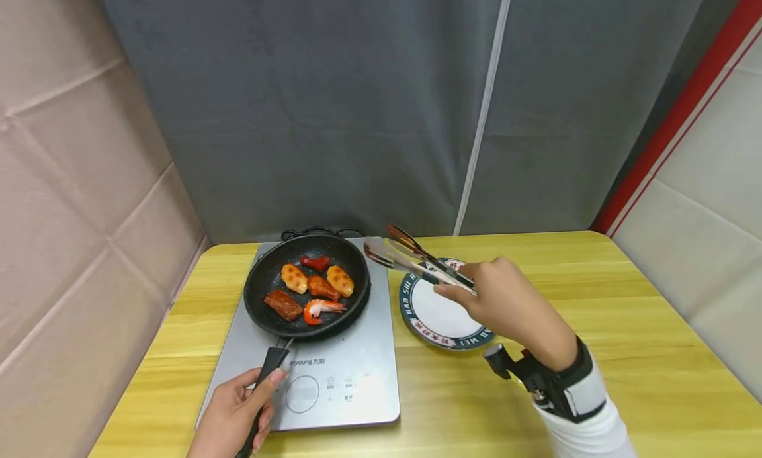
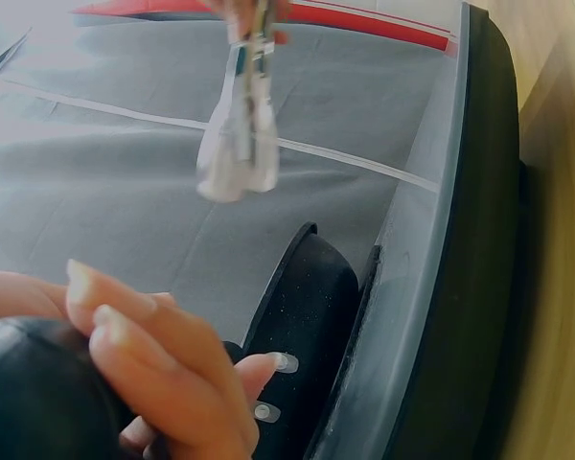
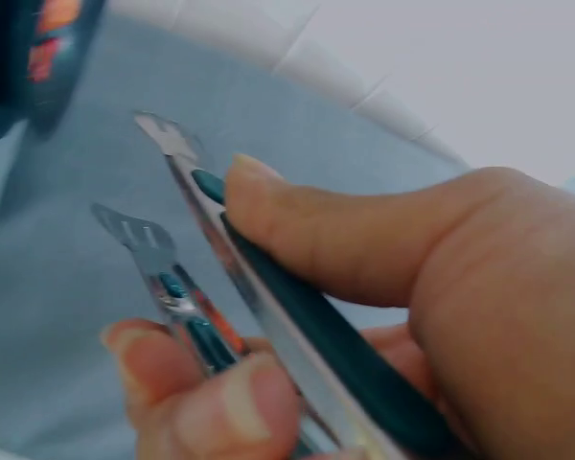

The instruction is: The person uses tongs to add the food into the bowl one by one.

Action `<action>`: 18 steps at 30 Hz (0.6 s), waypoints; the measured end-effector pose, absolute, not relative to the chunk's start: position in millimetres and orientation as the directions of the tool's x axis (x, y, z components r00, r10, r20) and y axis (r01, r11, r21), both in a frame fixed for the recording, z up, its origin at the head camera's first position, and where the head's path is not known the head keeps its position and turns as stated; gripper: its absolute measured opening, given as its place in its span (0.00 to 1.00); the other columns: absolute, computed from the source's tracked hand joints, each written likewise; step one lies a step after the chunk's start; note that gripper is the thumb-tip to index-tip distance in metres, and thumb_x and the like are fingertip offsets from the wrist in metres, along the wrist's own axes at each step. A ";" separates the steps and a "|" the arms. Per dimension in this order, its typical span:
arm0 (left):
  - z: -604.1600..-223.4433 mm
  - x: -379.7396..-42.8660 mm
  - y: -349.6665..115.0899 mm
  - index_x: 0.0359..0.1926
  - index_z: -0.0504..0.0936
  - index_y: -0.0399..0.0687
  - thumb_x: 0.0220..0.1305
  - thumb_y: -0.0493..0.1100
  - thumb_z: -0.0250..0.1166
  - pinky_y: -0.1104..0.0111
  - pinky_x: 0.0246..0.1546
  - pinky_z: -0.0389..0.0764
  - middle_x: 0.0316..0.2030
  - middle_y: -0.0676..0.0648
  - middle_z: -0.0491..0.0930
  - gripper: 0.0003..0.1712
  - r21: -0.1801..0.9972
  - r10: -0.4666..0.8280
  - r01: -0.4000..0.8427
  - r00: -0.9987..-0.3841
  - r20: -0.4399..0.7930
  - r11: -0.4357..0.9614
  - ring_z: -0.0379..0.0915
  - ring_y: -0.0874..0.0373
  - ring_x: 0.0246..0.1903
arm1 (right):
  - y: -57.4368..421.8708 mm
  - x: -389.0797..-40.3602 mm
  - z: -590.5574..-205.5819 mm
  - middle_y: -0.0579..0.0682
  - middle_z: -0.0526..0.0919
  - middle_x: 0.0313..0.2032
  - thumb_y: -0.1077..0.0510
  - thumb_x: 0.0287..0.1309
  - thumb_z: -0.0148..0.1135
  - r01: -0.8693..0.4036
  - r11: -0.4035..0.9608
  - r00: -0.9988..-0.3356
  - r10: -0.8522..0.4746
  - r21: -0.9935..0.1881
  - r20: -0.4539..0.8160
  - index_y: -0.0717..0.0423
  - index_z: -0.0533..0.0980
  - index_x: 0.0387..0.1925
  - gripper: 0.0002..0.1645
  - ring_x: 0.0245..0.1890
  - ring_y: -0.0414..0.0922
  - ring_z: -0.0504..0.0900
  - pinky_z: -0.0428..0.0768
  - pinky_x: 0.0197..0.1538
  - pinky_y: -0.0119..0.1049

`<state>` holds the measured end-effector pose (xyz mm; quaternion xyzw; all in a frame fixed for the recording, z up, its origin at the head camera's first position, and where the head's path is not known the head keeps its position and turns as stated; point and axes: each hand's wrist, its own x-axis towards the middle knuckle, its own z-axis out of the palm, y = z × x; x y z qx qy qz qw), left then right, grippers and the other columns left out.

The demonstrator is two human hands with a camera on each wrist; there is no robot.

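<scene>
My left hand [image 1: 235,408] grips the black handle [image 1: 272,363] of a frying pan [image 1: 266,266]. In the pan lie a shrimp [image 1: 313,312], a drumstick [image 1: 322,287], a brown meat slab [image 1: 283,304], a small red piece [image 1: 315,263] and two golden, brown-spotted pieces [image 1: 294,278]. Metal tongs [image 1: 411,266] with dark green grips are in my right hand [image 1: 506,306], thumb on one arm and fingers on the other in the right wrist view. Their tips stand apart with nothing between them, right of the pan. Below the tongs is a white plate [image 1: 440,316] with a dark patterned rim, partly hidden.
Under the pan sits a silver induction cooker [image 1: 363,385], its black cord [image 1: 321,230] behind it. The wooden table [image 1: 643,352] extends to the right. A grey curtain [image 1: 327,114] hangs at the back, with pale walls [image 1: 71,200] on both sides.
</scene>
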<state>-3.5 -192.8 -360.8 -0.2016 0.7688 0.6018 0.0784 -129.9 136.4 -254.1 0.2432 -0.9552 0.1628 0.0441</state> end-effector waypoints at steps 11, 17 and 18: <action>-362.8 -3.3 -190.8 0.41 0.72 0.36 0.55 0.62 0.57 0.62 0.07 0.67 0.12 0.46 0.66 0.32 0.883 -0.222 -0.426 -0.897 -0.383 0.198 0.59 0.56 0.07 | 189.6 -97.5 -345.4 0.41 0.62 0.10 0.39 0.55 0.54 -0.336 0.883 -0.941 -0.302 -0.328 0.152 0.61 0.74 0.34 0.27 0.12 0.36 0.62 0.62 0.16 0.30; -360.9 -4.1 -191.5 0.43 0.72 0.36 0.57 0.61 0.57 0.62 0.07 0.67 0.12 0.46 0.66 0.31 0.882 -0.229 -0.426 -0.896 -0.380 0.203 0.59 0.56 0.07 | 208.9 -81.3 -375.2 0.43 0.61 0.10 0.42 0.56 0.56 -0.256 0.905 -0.963 -0.210 -0.339 0.166 0.59 0.70 0.29 0.23 0.10 0.39 0.60 0.59 0.13 0.32; -361.1 -4.3 -191.4 0.44 0.72 0.36 0.57 0.61 0.56 0.62 0.07 0.67 0.12 0.46 0.66 0.31 0.882 -0.230 -0.426 -0.896 -0.380 0.203 0.59 0.56 0.07 | 210.8 -79.6 -378.4 0.43 0.61 0.10 0.42 0.56 0.56 -0.249 0.907 -0.965 -0.203 -0.339 0.166 0.60 0.70 0.29 0.23 0.10 0.39 0.60 0.59 0.13 0.32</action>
